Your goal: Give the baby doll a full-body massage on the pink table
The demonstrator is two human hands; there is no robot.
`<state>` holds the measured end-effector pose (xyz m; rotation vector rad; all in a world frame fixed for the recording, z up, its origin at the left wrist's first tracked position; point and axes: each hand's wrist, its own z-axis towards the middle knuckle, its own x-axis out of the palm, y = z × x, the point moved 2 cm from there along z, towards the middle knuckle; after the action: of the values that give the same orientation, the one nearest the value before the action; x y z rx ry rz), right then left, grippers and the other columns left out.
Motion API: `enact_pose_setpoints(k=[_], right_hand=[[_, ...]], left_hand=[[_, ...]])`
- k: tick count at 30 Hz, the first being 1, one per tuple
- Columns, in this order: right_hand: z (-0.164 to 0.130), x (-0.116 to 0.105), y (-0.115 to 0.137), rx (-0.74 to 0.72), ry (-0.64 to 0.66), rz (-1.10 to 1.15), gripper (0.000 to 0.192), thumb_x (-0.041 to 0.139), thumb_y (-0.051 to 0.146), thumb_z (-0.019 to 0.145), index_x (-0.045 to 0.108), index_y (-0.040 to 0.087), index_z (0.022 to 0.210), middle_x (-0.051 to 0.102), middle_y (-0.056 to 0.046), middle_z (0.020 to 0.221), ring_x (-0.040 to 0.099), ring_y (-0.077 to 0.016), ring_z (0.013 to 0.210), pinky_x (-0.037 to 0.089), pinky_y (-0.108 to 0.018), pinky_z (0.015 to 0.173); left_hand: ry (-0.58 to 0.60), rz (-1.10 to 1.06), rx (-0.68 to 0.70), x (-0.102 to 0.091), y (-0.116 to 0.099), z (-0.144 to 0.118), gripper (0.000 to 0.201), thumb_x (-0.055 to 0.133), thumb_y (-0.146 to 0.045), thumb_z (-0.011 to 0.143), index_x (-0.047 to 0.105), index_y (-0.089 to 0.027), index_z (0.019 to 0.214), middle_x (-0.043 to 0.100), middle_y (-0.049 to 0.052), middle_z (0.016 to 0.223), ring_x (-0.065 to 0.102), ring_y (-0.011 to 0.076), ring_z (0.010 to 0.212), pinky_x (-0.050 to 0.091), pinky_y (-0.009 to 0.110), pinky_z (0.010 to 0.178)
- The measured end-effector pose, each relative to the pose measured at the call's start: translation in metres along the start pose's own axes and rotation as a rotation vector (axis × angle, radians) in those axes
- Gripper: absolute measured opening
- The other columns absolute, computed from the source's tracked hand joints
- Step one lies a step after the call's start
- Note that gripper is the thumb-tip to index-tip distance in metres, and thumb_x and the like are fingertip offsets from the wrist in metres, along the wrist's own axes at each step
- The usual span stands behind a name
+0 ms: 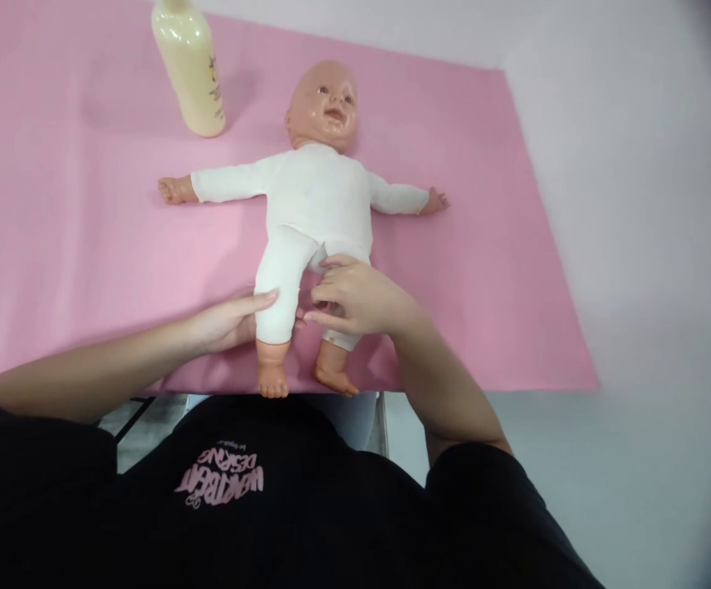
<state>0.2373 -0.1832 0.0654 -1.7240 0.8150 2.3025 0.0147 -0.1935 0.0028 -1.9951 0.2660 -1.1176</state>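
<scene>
A baby doll in a white one-piece suit lies on its back on a pink mat, arms spread, feet toward me at the mat's near edge. My left hand rests flat against the outer side of the doll's left-hand leg, fingers together and extended. My right hand is curled over the doll's other leg near the crotch, covering most of that leg; the fingertips pinch at the white fabric there.
A cream-coloured lotion bottle stands upright on the mat at the back left, beyond the doll's arm. The mat lies on a white table that extends to the right. My black shirt fills the bottom of the view.
</scene>
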Motion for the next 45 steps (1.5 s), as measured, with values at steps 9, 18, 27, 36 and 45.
enact_pose_setpoints(k=[9,18,27,36,45], right_hand=[[0.005,0.021,0.0,0.077,0.165,-0.139,0.052,0.056,0.052,0.097,0.064,0.018,0.06,0.058,0.0,0.051,0.037,-0.0126,0.055,0.037,-0.04,0.084],[-0.003,0.0,-0.011,0.017,-0.05,0.174,0.052,0.048,0.052,0.104,0.043,0.022,0.061,0.043,0.006,0.054,0.036,-0.0111,0.057,0.04,-0.032,0.075],[0.005,0.009,-0.007,0.103,-0.367,0.256,0.05,0.052,0.043,0.104,0.039,0.021,0.061,0.036,0.008,0.052,0.037,-0.0092,0.054,0.045,-0.029,0.074],[-0.004,0.012,0.01,-0.196,-0.811,0.133,0.051,0.025,0.053,0.107,0.06,0.024,0.084,0.066,-0.001,0.074,0.062,-0.0179,0.065,0.054,-0.044,0.085],[-0.004,0.035,0.041,-0.519,-0.552,-0.284,0.03,0.065,0.051,0.097,0.071,0.024,0.107,0.075,-0.005,0.107,0.067,-0.0197,0.099,0.058,-0.042,0.093]], left_hand=[[-0.263,0.384,0.231,0.01,-0.002,0.0,0.06,0.063,-0.053,0.097,0.052,-0.017,0.144,0.062,0.016,0.141,0.057,0.0338,0.137,0.046,0.053,0.118],[-0.323,1.326,0.913,0.001,-0.007,-0.017,0.053,0.066,-0.039,0.093,0.053,-0.029,0.143,0.048,0.011,0.155,0.036,0.0344,0.15,0.027,0.059,0.127],[0.348,1.288,0.484,0.028,-0.001,-0.01,0.028,0.072,-0.055,0.088,0.078,-0.032,0.103,0.078,0.005,0.112,0.059,0.0322,0.126,0.016,0.056,0.128],[0.213,1.069,0.497,0.018,-0.003,-0.009,0.032,0.074,-0.059,0.084,0.079,-0.035,0.105,0.079,0.003,0.11,0.063,0.029,0.121,0.024,0.049,0.127],[0.182,1.117,0.555,0.022,-0.006,-0.013,0.027,0.073,-0.044,0.089,0.078,-0.029,0.111,0.077,0.004,0.119,0.063,0.0283,0.127,0.024,0.05,0.13]])
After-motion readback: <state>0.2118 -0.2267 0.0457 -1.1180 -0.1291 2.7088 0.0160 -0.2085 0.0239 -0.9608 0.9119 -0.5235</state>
